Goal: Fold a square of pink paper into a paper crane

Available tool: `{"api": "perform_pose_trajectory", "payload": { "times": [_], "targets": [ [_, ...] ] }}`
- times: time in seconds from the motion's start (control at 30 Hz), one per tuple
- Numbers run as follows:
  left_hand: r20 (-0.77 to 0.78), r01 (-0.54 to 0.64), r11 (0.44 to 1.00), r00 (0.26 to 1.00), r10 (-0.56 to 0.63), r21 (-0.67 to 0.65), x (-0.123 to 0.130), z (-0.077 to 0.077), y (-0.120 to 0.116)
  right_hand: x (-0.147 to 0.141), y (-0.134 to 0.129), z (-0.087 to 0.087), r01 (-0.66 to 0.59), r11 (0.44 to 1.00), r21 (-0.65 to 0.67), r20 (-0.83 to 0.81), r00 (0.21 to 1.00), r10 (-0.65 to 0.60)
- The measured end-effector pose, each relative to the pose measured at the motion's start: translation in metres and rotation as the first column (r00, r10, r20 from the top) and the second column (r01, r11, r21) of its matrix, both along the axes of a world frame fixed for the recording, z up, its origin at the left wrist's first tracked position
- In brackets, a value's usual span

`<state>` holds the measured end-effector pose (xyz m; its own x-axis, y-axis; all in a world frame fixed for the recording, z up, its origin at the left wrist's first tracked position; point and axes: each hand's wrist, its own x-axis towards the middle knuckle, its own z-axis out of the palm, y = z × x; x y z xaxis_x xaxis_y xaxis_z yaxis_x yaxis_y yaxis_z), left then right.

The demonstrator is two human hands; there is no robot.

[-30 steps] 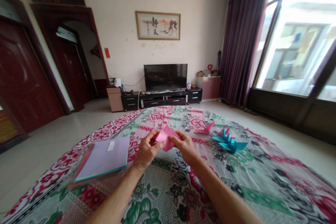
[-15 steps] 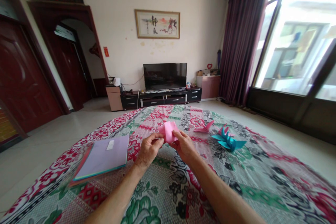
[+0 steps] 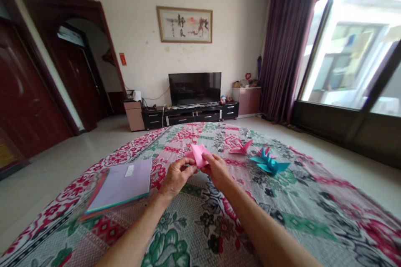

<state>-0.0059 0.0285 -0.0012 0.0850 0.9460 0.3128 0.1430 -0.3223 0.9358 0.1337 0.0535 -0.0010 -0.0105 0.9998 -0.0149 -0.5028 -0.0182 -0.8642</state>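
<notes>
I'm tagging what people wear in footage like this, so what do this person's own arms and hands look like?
The left hand and right hand are ungloved. The left forearm and right forearm show no sleeves, and no watch or bracelet is visible.

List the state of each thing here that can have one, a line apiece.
Left hand: curled at the paper's left side, grip unclear
Right hand: pinching the paper
Pink paper: folded, in hand
Sheets: stacked flat
Blue paper shapes: folded
Pink paper shapes: folded
Tablecloth: spread
Television: screen dark
Drawers: shut
Curtain: gathered in folds
</notes>
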Motion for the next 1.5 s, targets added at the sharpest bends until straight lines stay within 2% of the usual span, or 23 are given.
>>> {"api": "perform_pose_trajectory", "payload": {
  "times": [0.23,0.4,0.6,0.8,0.93,1.1,1.3,1.5],
  "targets": [
    [-0.047,-0.018,0.999,0.999,0.021,0.052,-0.005,0.001,-0.001,0.001,-0.002,0.002,-0.02,1.0,-0.001,0.041,0.999,0.02],
    [0.032,-0.002,1.0,0.999,0.002,0.01,-0.002,0.004,-0.004,0.0,-0.002,0.003,0.061,0.987,0.149,0.115,0.99,-0.079],
    [0.075,-0.147,0.987,0.987,0.142,0.061,0.0,0.001,0.003,-0.003,-0.002,0.002,0.082,0.952,0.295,0.259,0.952,-0.162],
    [0.125,-0.165,0.985,0.979,0.158,0.046,0.001,0.003,0.005,-0.002,-0.011,0.009,-0.035,0.955,0.294,0.22,0.975,-0.032],
    [0.261,-0.173,0.985,0.95,0.169,-0.009,0.001,0.007,0.004,-0.003,-0.013,0.009,-0.119,0.933,0.34,0.145,0.987,0.074],
    [0.414,-0.185,0.98,0.889,0.198,-0.072,0.002,0.009,0.005,-0.011,-0.013,0.005,-0.123,0.942,0.311,0.094,0.991,0.099],
    [0.379,-0.153,0.987,0.912,0.158,-0.044,0.002,0.012,0.001,-0.02,-0.016,0.005,-0.138,0.932,0.335,0.131,0.986,0.099],
    [0.287,-0.128,0.99,0.952,0.108,0.053,-0.009,0.022,0.001,-0.011,-0.012,0.007,-0.143,0.922,0.36,0.185,0.98,0.079]
  ]
}}
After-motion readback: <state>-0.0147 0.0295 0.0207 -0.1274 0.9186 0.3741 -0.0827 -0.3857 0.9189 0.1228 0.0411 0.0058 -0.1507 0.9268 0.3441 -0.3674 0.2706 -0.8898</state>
